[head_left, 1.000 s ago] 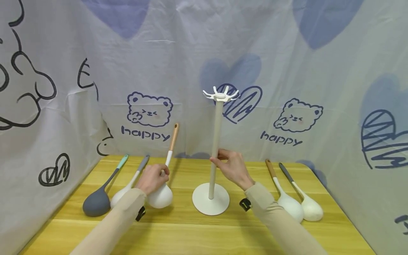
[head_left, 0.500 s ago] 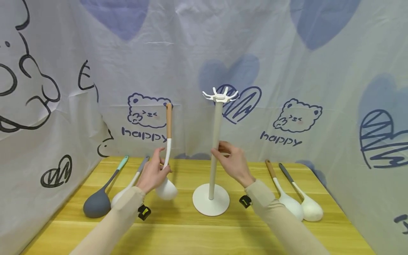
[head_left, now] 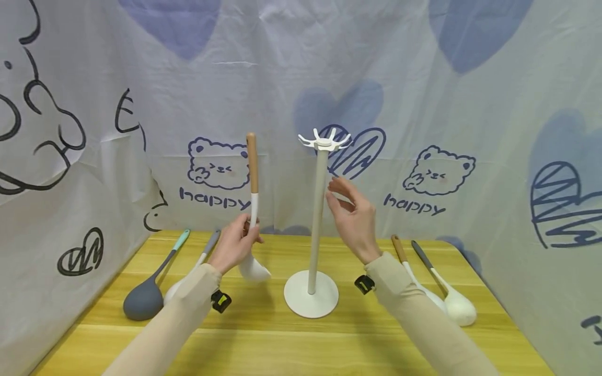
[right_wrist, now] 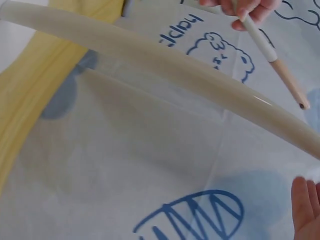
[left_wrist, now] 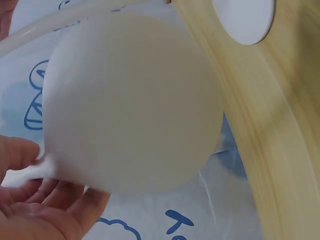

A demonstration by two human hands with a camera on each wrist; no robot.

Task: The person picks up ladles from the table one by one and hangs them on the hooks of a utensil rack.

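My left hand [head_left: 235,241] grips a ladle [head_left: 253,169] by its white neck, with the wooden handle pointing up and the white bowl hanging below the fingers. In the left wrist view the ladle's bowl [left_wrist: 132,105] fills the middle, and the fingers curl round the neck beside it. A white stand [head_left: 317,219] with a round base and a ring of hooks on top stands at the centre of the table. Just right of its pole, my right hand [head_left: 354,219] is raised with loosely bent fingers, holding nothing. The right wrist view shows a gap between its fingertips and the pole.
On the left of the wooden table [head_left: 301,350] lie a dark ladle [head_left: 143,300] with a mint handle and a white one [head_left: 176,290] with a grey handle. Two more pale ladles, one grey-handled [head_left: 460,307], lie at the right. A printed cloth [head_left: 282,68] hangs behind.
The left hand has lifted the ladle and tilted it upright, moving slightly right. My right hand has let go of the stand's pole and moved up and a little to the right.
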